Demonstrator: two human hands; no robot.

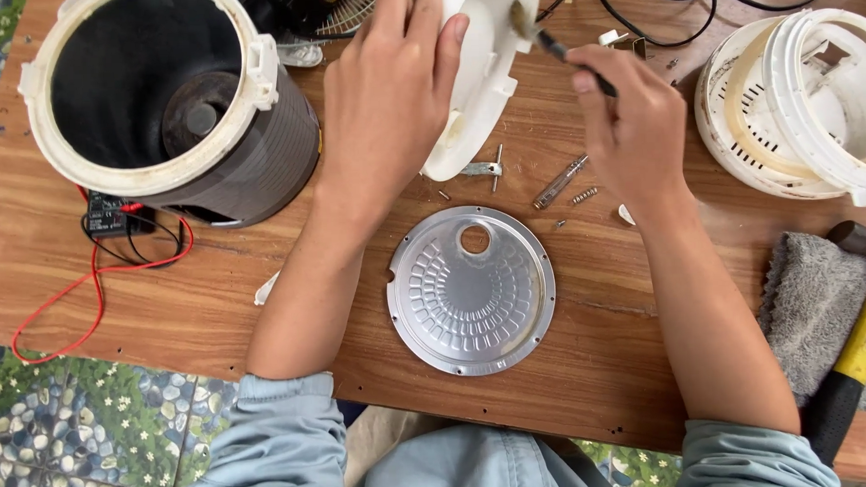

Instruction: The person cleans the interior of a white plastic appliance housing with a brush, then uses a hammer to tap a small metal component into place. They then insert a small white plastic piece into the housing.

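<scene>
Left hand (387, 90): my grip is closed on the white plastic cover (479, 71), fingers spread over its back, holding it tilted on edge above the bench (212, 312) so its inner face turns toward the tool.
Right hand (633, 132): narrow grip, pinched on a thin dark-handled brush (551, 44); its tip touches the cover's upper edge.
Arm pose: both forearms reach forward from rolled blue sleeves, wrists bent slightly inward, hands meeting over the far middle of the bench.
Metal disc (471, 290): round embossed plate, lying flat between my forearms, apart from both hands.
Small parts: a screwdriver (559, 181), spring and screws lie just beyond the disc.
Cooker body (169, 99): open, far left, red wire trailing.
Right side: white ring parts (802, 106); grey cloth (815, 305) and yellow-handled hammer (861, 342) nearer me.
</scene>
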